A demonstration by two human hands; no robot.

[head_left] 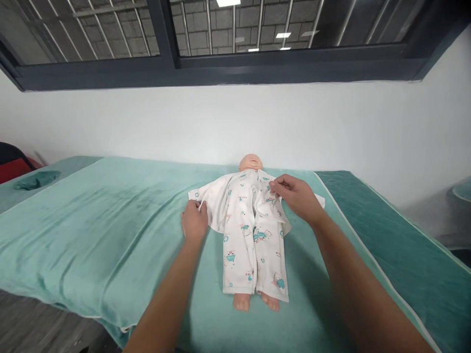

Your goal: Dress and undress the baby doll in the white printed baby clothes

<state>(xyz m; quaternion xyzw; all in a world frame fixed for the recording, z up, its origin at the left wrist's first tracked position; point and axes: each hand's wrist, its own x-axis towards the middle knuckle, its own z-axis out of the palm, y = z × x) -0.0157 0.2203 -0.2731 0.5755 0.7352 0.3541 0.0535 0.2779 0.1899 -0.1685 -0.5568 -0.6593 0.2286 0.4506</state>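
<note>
A baby doll (250,162) lies on its back, head toward the wall and bare feet toward me. It is dressed in a white printed baby shirt (217,196) and matching pants (239,260). My left hand (194,220) is closed at the lower edge of the sleeve on the left, thumb and forefinger pinching the cloth. Over the chest on the right side, my right hand (296,196) pinches the shirt's front between thumb and fingers; the exact grip is partly hidden. The other sleeve's cuff (321,200) sticks out behind my right wrist.
A light green sheet (110,215) covers the bed, with a darker green cover (386,235) on the right. Behind it rises a white wall (147,122) under a dark-framed window (235,69). A red and black object (14,166) stands at the far left.
</note>
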